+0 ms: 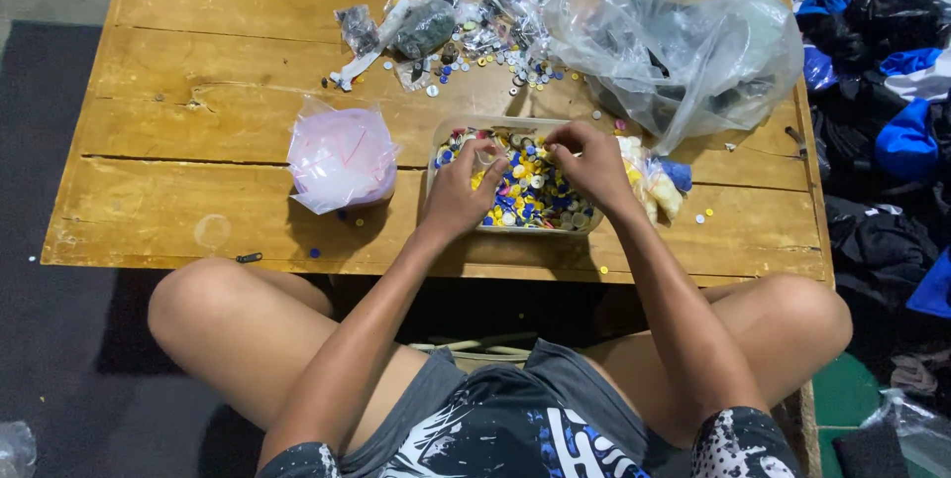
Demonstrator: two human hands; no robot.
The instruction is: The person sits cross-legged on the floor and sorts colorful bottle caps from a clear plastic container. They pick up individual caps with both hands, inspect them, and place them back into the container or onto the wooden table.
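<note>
One clear tray [433, 156] sits near the middle of the wooden worktop [178, 82], close to its near edge, heaped with small buttons [530, 191] in yellow, blue and white, too many to count. Both hands work inside it. The left hand [458, 193] rests on the left part of the heap, fingers curled into the buttons; the right hand [589, 161] lies over the right part, fingertips pinched together at the far rim, though what it pinches is too small to tell.

One pink bag [342, 156] stands just left of the tray, apart from it. One big clear bag [674, 42] bulges at the far right, reaching the worktop's right edge. Between them, on the far side, lies a cluster of several small clear packets [436, 17] with loose buttons scattered about. One small yellow bag [656, 186] touches the tray's right end.

Open wood runs along the whole left side and the far left corner. The near edge right of the tray holds only a few stray buttons. Dark clothes [882, 141] pile up on the floor past the right edge
</note>
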